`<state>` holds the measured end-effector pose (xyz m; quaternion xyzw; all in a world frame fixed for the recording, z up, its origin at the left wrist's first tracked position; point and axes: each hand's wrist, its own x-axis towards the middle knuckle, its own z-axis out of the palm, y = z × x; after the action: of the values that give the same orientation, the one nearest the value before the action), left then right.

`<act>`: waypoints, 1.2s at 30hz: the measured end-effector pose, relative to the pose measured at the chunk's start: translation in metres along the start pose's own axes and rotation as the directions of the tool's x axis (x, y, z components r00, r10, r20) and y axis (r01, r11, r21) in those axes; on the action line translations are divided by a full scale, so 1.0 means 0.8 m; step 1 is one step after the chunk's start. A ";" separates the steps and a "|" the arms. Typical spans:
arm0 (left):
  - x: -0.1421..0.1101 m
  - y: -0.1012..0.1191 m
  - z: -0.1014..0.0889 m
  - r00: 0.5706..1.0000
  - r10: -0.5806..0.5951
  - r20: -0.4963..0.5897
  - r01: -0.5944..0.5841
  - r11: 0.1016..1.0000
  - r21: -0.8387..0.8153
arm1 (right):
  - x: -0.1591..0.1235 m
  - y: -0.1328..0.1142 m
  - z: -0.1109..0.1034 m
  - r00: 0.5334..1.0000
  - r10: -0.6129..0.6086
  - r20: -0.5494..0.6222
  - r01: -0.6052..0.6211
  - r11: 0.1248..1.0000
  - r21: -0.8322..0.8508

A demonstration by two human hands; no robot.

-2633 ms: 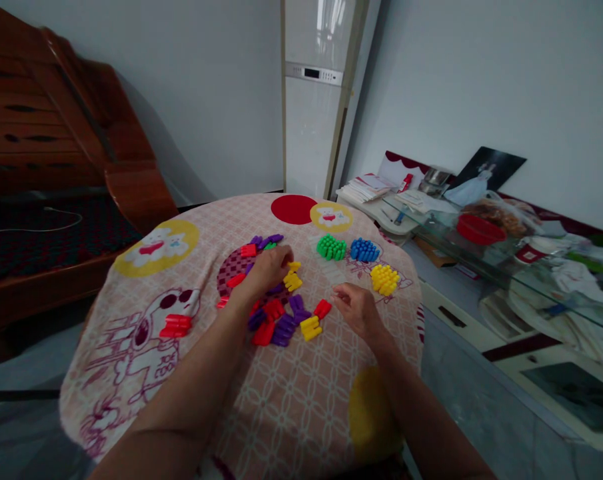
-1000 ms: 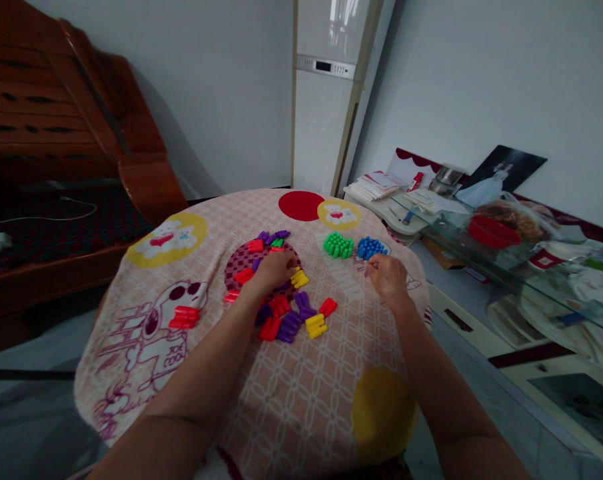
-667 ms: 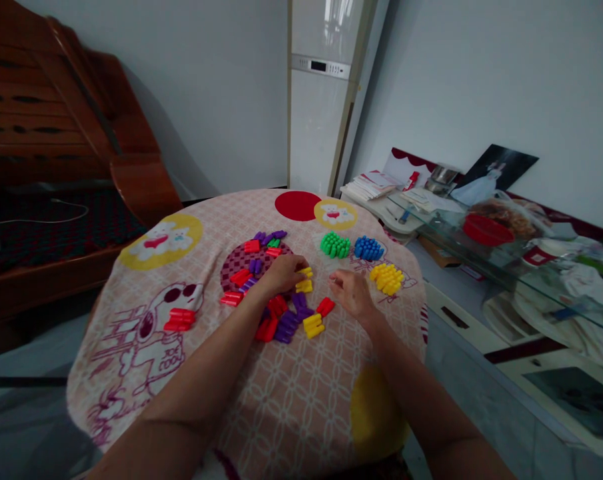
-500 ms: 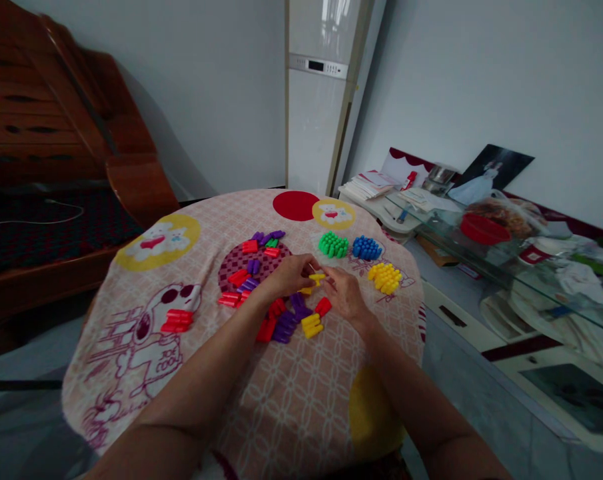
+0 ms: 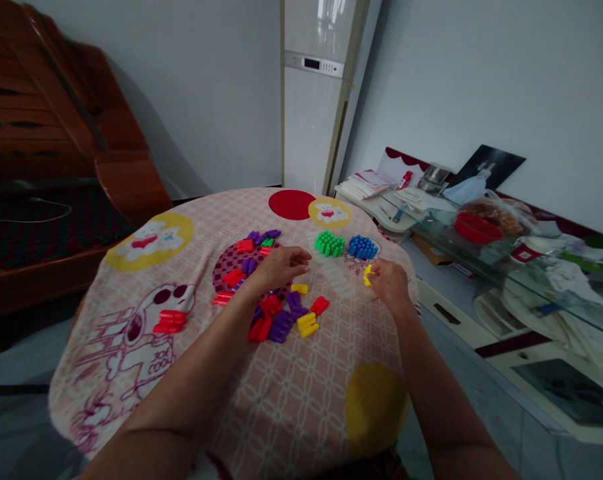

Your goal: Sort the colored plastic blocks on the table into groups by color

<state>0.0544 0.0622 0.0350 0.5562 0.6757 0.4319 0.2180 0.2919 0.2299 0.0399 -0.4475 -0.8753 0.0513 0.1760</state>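
Right hand (image 5: 390, 284) has been moved from beside left hand (image 5: 282, 265) to yellow pieces (image 5: 368, 275) at right; fingers curled, hold cannot be told. Work now split sideways. Left fingers loosely parted, nothing seen held; yellow block (image 5: 299, 289) left nearer, on bench (image 5: 291, 400).

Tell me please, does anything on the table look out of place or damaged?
One thing: a small red group lies alone on the left of the tablecloth, apart from the red and purple pieces in the middle. I see no clear damage.
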 end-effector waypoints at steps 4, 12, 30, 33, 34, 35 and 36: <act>-0.001 0.002 -0.013 1.000 -0.024 -0.016 0.026 0.994 0.105 | -0.001 -0.002 0.008 0.999 -0.027 0.038 0.034 0.982 -0.186; -0.008 -0.007 -0.004 0.966 -0.102 0.238 0.006 0.927 0.374 | -0.008 -0.008 0.020 0.985 -0.147 -0.085 0.134 0.981 -0.141; -0.007 0.024 0.040 0.988 0.097 0.121 -0.086 0.992 -0.091 | -0.059 -0.069 0.041 0.921 -0.388 -0.043 0.338 0.736 0.587; -0.008 0.026 0.053 0.979 0.131 0.154 -0.106 0.981 -0.160 | -0.063 -0.049 0.034 0.929 -0.365 -0.063 0.326 0.724 0.607; -0.009 0.026 0.056 0.977 0.139 0.164 -0.108 0.977 -0.185 | -0.065 -0.042 0.031 0.935 -0.352 -0.052 0.306 0.720 0.623; -0.009 0.027 0.058 0.974 0.146 0.170 -0.109 0.972 -0.207 | -0.066 -0.035 0.030 0.943 -0.332 -0.033 0.275 0.717 0.640; -0.009 0.027 0.059 0.973 0.152 0.172 -0.112 0.968 -0.225 | -0.068 -0.028 0.028 0.953 -0.303 -0.016 0.240 0.720 0.651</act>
<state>0.1051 0.0719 0.0260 0.6116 0.5630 0.4613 0.3100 0.2962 0.1743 0.0100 -0.2231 -0.8669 0.3434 0.2844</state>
